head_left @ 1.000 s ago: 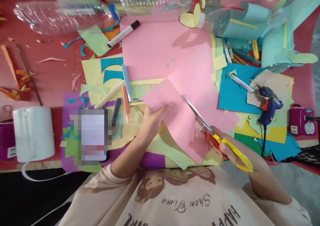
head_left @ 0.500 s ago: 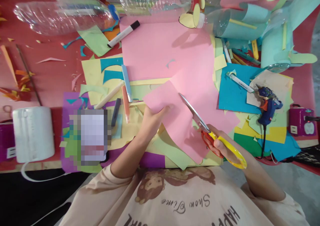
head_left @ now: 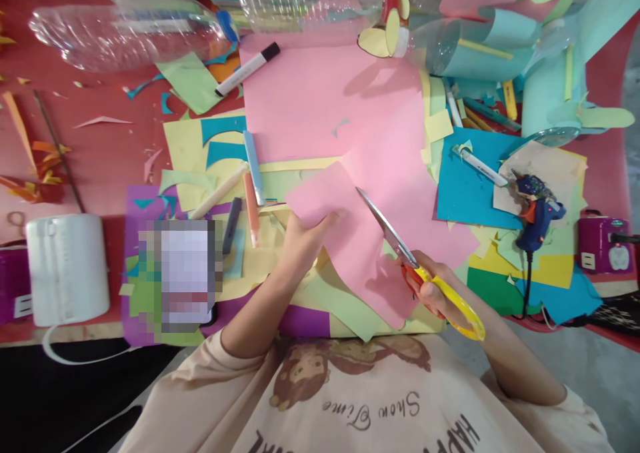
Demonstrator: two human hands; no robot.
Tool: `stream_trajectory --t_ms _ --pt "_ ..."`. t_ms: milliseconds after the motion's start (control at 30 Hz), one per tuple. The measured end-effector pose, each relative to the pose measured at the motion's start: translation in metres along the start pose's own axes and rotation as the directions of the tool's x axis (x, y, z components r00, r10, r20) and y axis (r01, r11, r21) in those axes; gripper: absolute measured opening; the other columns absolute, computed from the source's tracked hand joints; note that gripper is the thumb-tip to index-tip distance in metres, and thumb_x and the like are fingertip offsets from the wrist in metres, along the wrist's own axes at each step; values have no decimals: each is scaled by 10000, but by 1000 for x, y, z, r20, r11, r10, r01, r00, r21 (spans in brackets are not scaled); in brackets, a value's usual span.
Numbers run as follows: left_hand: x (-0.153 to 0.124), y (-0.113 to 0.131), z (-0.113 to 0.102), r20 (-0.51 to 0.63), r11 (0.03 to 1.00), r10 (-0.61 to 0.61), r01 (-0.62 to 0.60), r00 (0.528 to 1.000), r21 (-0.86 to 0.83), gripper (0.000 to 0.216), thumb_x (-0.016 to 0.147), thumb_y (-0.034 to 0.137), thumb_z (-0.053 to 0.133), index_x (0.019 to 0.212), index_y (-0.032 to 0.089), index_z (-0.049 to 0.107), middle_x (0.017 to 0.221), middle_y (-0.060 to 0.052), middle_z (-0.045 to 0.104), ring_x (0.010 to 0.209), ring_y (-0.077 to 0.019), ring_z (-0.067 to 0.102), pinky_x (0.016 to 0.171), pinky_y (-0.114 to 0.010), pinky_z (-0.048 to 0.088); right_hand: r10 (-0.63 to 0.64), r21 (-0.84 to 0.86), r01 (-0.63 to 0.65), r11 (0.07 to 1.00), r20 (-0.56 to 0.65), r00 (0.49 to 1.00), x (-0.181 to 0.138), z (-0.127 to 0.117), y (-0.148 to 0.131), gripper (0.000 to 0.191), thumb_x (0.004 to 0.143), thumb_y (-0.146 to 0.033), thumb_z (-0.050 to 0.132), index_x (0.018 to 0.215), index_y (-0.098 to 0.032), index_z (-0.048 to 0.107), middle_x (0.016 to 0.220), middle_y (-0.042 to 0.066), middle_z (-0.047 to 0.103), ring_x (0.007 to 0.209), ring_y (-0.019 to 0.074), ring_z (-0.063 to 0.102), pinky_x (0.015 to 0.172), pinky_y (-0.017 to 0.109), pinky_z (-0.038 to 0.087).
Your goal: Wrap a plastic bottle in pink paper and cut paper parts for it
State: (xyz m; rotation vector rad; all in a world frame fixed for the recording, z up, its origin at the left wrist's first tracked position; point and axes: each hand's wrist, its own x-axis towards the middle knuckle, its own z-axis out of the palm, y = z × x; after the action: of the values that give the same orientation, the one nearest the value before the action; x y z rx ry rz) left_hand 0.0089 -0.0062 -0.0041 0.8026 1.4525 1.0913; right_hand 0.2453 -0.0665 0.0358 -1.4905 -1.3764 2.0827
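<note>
My left hand pinches the near-left edge of a pink paper sheet, thumb on top and fingers beneath. My right hand is closed round the yellow-and-red handles of a pair of scissors. The steel blades lie nearly closed along the sheet's right side, tips pointing up-left into the cut. A bigger pink sheet lies flat behind it on the red table.
Clear plastic bottles lie at the far edge. A marker, pens and paper scraps litter the middle. A blue glue gun rests on blue paper at right, a white container at left, a purple device far right.
The scissors and my right hand have slid a little to the left and further along the pink sheet. My left hand has kept its hold in the same place.
</note>
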Motion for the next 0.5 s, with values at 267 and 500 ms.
stream_trajectory --t_ms 267,500 --pt "0 -1 0 -21 999 15 -14 1000 30 238 661 308 741 845 171 678 829 -32 721 786 -187 676 690 -256 553 -3 -43 3 999 5 1000 0 0 -6 651 799 -734 469 1178 -205 498 710 -28 414 512 67 280 403 204 240" --pt "-1 1 1 -10 1000 1 -1 1000 14 239 659 284 728 864 177 668 846 -29 721 801 -189 677 699 -263 551 -107 -139 112 984 40 993 -4 -1 -14 596 875 -696 349 1200 -207 451 689 -35 388 514 85 281 427 233 257"
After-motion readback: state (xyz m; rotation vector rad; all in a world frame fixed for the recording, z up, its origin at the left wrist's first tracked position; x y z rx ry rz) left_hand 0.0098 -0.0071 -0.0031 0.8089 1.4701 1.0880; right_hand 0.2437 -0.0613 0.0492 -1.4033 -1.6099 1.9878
